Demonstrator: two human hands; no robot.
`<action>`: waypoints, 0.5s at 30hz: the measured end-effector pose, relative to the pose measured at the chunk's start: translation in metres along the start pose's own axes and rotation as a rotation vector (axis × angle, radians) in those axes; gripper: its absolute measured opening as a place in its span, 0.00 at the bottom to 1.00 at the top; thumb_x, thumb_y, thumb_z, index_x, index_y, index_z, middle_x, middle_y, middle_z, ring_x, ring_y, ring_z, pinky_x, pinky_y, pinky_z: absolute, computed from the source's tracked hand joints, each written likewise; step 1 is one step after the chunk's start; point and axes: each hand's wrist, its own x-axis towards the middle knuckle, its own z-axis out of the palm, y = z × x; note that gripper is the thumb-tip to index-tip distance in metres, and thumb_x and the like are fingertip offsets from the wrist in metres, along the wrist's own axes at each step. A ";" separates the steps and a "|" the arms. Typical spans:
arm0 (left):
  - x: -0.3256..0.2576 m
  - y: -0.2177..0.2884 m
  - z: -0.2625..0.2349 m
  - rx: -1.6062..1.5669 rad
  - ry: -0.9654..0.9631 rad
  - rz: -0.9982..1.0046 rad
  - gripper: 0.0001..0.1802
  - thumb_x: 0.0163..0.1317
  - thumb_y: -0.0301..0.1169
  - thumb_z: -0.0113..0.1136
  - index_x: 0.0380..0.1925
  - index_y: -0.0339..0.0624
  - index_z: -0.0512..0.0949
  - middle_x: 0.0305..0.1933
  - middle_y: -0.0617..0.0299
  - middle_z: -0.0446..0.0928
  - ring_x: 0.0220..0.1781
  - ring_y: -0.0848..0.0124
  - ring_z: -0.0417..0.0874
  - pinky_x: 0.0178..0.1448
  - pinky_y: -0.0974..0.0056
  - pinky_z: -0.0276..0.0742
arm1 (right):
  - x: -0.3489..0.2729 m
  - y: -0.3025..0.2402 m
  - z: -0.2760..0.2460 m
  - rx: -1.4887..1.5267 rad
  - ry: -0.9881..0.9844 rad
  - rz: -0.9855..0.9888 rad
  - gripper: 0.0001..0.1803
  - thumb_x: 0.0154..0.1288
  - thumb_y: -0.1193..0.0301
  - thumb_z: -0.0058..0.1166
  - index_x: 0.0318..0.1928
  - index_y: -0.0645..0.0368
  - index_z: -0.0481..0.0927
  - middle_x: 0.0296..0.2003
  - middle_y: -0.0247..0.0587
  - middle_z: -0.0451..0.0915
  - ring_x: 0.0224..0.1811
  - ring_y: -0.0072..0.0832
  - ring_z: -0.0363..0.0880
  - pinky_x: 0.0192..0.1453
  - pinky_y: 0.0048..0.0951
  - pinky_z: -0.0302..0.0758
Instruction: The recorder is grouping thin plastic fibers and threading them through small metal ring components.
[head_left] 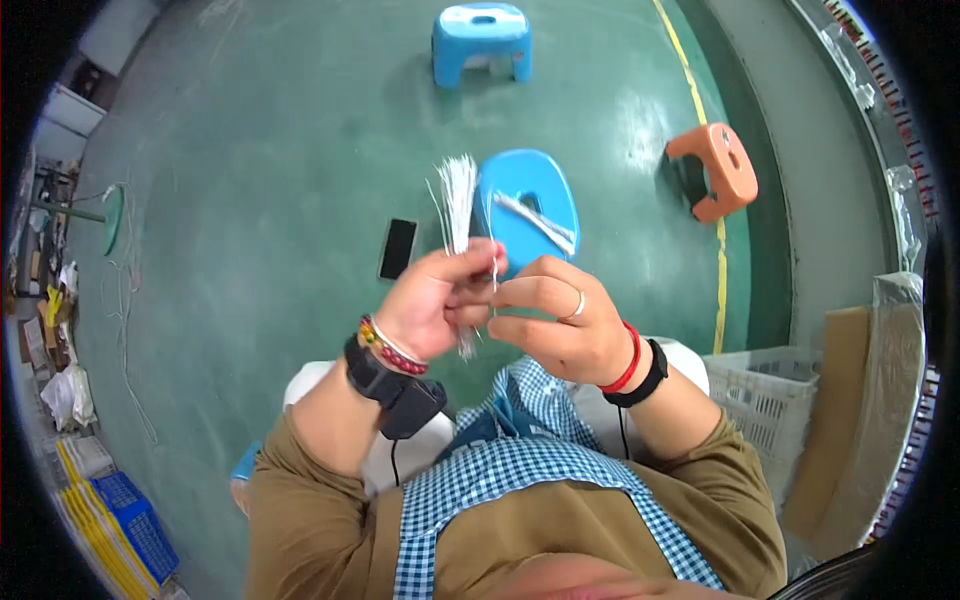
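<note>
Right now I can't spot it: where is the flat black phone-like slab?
In the head view, the flat black slab lies on the green floor, left of the nearer blue plastic stool, just beyond the left hand.

Bundle's middle (462, 262) inside hands (500, 310)

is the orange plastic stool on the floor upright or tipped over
Tipped over: the orange plastic stool lies on its side on the green floor, seat facing sideways.

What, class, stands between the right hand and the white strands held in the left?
Nothing visible. The left hand grips the bundle of white strands, and the right hand pinches a single strand right beside it, fingertips meeting.
</note>
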 end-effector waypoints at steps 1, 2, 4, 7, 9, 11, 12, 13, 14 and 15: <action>-0.001 0.003 -0.001 -0.026 0.012 0.025 0.07 0.70 0.33 0.55 0.39 0.41 0.77 0.32 0.72 0.74 0.18 0.86 0.57 0.19 0.78 0.49 | 0.000 -0.001 0.001 0.010 -0.011 0.026 0.15 0.43 0.76 0.59 0.37 0.59 0.81 0.37 0.37 0.75 0.31 0.33 0.74 0.34 0.31 0.74; -0.003 0.007 0.000 -0.047 0.004 0.012 0.07 0.70 0.33 0.55 0.39 0.42 0.76 0.32 0.71 0.74 0.19 0.85 0.57 0.19 0.78 0.50 | -0.001 -0.003 0.001 0.077 -0.056 -0.005 0.14 0.43 0.77 0.59 0.36 0.61 0.81 0.37 0.38 0.76 0.30 0.33 0.75 0.32 0.31 0.72; -0.002 0.011 -0.008 -0.098 0.015 0.021 0.07 0.71 0.33 0.54 0.39 0.42 0.76 0.32 0.70 0.73 0.19 0.85 0.56 0.18 0.78 0.50 | -0.004 -0.006 0.006 0.199 -0.116 -0.056 0.12 0.46 0.76 0.59 0.35 0.63 0.81 0.37 0.41 0.77 0.28 0.32 0.75 0.29 0.31 0.70; 0.000 0.012 -0.017 -0.137 0.052 0.055 0.06 0.71 0.31 0.54 0.40 0.41 0.76 0.33 0.69 0.74 0.19 0.85 0.55 0.18 0.78 0.49 | -0.006 -0.021 0.013 0.287 -0.151 -0.085 0.10 0.48 0.74 0.58 0.34 0.63 0.80 0.36 0.41 0.77 0.27 0.31 0.74 0.28 0.30 0.70; -0.001 0.013 -0.018 -0.065 0.067 0.125 0.06 0.70 0.31 0.55 0.39 0.42 0.76 0.33 0.69 0.75 0.19 0.86 0.55 0.18 0.78 0.49 | -0.010 -0.025 0.016 0.313 -0.175 -0.090 0.09 0.50 0.74 0.57 0.33 0.64 0.80 0.35 0.41 0.77 0.27 0.31 0.74 0.28 0.30 0.70; -0.003 0.010 -0.018 -0.059 0.055 0.121 0.06 0.70 0.31 0.56 0.40 0.42 0.76 0.34 0.69 0.75 0.19 0.86 0.55 0.19 0.78 0.49 | -0.013 -0.026 0.017 0.358 -0.160 -0.081 0.13 0.45 0.70 0.57 0.35 0.59 0.78 0.38 0.37 0.75 0.30 0.29 0.71 0.28 0.29 0.65; -0.003 0.009 -0.015 -0.017 0.073 0.153 0.06 0.70 0.32 0.56 0.40 0.42 0.76 0.34 0.69 0.75 0.19 0.86 0.55 0.19 0.78 0.49 | -0.013 -0.025 0.013 0.470 -0.172 -0.013 0.09 0.49 0.74 0.61 0.33 0.60 0.79 0.35 0.38 0.77 0.29 0.31 0.74 0.29 0.30 0.68; -0.004 0.007 -0.013 0.027 0.091 0.183 0.06 0.70 0.32 0.56 0.40 0.42 0.77 0.33 0.70 0.75 0.18 0.86 0.54 0.19 0.78 0.48 | -0.012 -0.024 0.010 0.479 -0.171 -0.007 0.09 0.49 0.74 0.61 0.33 0.60 0.79 0.35 0.38 0.77 0.29 0.31 0.74 0.29 0.30 0.68; -0.004 0.006 -0.014 0.103 0.103 0.258 0.06 0.69 0.31 0.57 0.40 0.40 0.78 0.35 0.69 0.76 0.19 0.87 0.57 0.19 0.78 0.49 | -0.010 -0.024 0.007 0.640 -0.096 0.148 0.05 0.52 0.76 0.61 0.32 0.61 0.80 0.32 0.38 0.78 0.29 0.32 0.75 0.31 0.29 0.70; -0.004 0.005 -0.009 0.099 0.103 0.246 0.06 0.69 0.31 0.57 0.40 0.40 0.78 0.35 0.69 0.76 0.19 0.87 0.57 0.19 0.78 0.49 | -0.010 -0.023 0.001 0.788 -0.015 0.310 0.03 0.55 0.78 0.62 0.30 0.61 0.80 0.30 0.39 0.79 0.29 0.32 0.77 0.32 0.29 0.72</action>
